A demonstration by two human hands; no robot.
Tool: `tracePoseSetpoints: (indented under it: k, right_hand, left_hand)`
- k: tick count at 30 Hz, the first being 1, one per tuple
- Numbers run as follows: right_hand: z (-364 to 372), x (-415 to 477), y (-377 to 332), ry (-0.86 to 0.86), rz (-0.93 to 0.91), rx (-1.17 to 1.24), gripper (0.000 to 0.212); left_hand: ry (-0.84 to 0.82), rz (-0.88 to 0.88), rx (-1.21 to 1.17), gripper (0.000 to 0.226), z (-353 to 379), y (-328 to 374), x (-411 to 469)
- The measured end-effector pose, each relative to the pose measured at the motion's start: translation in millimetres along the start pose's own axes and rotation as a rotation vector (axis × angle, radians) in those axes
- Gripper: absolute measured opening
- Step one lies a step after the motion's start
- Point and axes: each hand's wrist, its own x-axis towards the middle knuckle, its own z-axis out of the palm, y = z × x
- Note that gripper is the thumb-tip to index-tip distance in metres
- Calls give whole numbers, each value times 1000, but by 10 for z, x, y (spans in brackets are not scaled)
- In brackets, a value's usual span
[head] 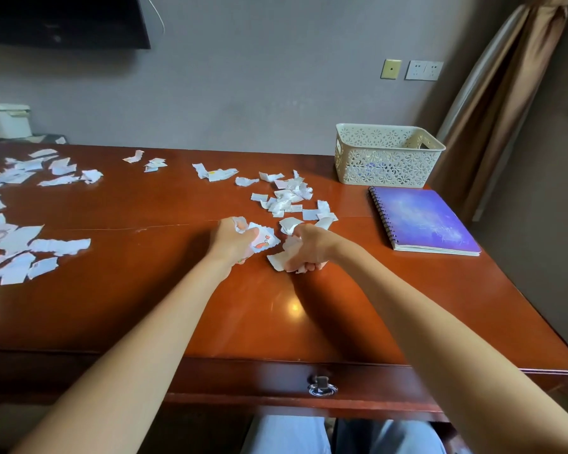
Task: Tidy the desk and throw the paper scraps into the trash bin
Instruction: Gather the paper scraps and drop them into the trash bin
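My left hand (235, 239) is closed round a bunch of scraps (263, 241). One piece with an orange print sticks out on its right side. My right hand (309, 249) is closed too, fingers curled under and gripping a second bunch, with white edges showing at its left and beneath the knuckles. Both hands are low over the desk (276, 309), near each other but apart, about mid-depth and a little right of centre. I cannot tell whether the knuckles touch the wood.

Loose scraps lie just beyond the right hand, and a denser cluster (289, 198) sits further back. A few single pieces trail leftward from it along the rear of the desk. A small pair (150, 163) lies near the back edge, left of centre. A larger spread (14, 237) covers the left end of the desk, front to back, well apart from my hands.

At the right rear corner stands a cream openwork basket (387, 155), upright. What is in it I cannot make out. Just in front of it lies a purple spiral notebook (423, 221), shut and flat, its spine toward the scraps.

A ring pull (322, 386) hangs on the drawer front below me. My knees in light jeans show under the desk. The wall behind carries two sockets (423, 70), with a brown curtain (505, 93) at right.
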Motion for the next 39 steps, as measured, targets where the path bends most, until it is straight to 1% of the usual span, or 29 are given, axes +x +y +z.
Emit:
tracePoseSetpoints:
  k: [1, 3, 4, 6, 8, 9, 10, 11, 12, 14, 17, 18, 20, 23, 26, 28, 30, 33, 34, 37, 39]
  right_hand:
    - [-7, 3, -7, 10, 6, -2, 24]
    - [-8, -7, -4, 22, 28, 31, 33]
    - [1, -24, 3, 22, 36, 43, 31]
    - [22, -69, 42, 27, 43, 64, 23]
    - [36, -146, 113, 92, 26, 99, 7]
    - [30, -193, 163, 155, 8, 142, 12]
    - [20, -240, 225, 229, -3, 208, 22]
    - [8, -302, 290, 305, -9, 304, 29]
    - [-11, -378, 354, 387, -17, 407, 31]
    - [-49, -553, 511, 534, -23, 592, 29]
    - [-119, -869, 813, 704, -13, 750, 23]
    - [-143, -990, 928, 762, -7, 781, 19]
    - [-200, -1262, 1180, 883, 23, 808, 20]
    - [-258, -1712, 1619, 1052, 101, 821, 29]
    - [-247, -2185, 2099, 1181, 182, 858, 29]
    - [-194, -2477, 2423, 1230, 252, 907, 28]
    - [-113, -2748, 2740, 1270, 339, 955, 26]
    - [80, -3035, 3220, 1309, 479, 997, 18]
    - [163, -3077, 3349, 1315, 516, 1014, 19]
    - [475, -3136, 3837, 1297, 671, 1061, 23]
    - [705, -3090, 4173, 1220, 779, 1102, 19]
  left_hand:
    - [9, -4, -3, 42, -8, 0, -9]
    - [20, -19, -17, 43, -3, -6, -14]
    - [23, -32, -30, 44, 9, -11, -15]
    - [45, -70, -37, 50, 43, -16, -36]
    - [64, -83, -43, 53, 87, -1, -78]
    - [70, -73, -58, 53, 116, 24, -103]
    - [72, -62, -73, 53, 148, 71, -148]
    - [67, -47, -97, 53, 191, 119, -193]
    - [56, -28, -122, 53, 250, 182, -252]
    - [26, 5, -174, 51, 408, 328, -396]
    - [-35, 43, -261, 46, 755, 568, -648]
    - [-55, 69, -290, 39, 884, 653, -761]
    - [-121, 141, -366, 10, 1202, 792, -960]
    - [-258, 260, -435, 28, 1751, 989, -1328]
    - [-406, 349, -411, 30, 2293, 1129, -1799]
    - [-506, 375, -379, 31, 2656, 1139, -2099]
    - [-596, 364, -330, 30, 3021, 1094, -2363]
    - [-726, 312, -232, 28, 3527, 963, -2673]
    - [-755, 286, -204, 27, 3649, 903, -2727]
    - [-825, 207, -92, 20, 4096, 673, -2848]
    - [-855, 140, -31, 11, 4370, 493, -2875]
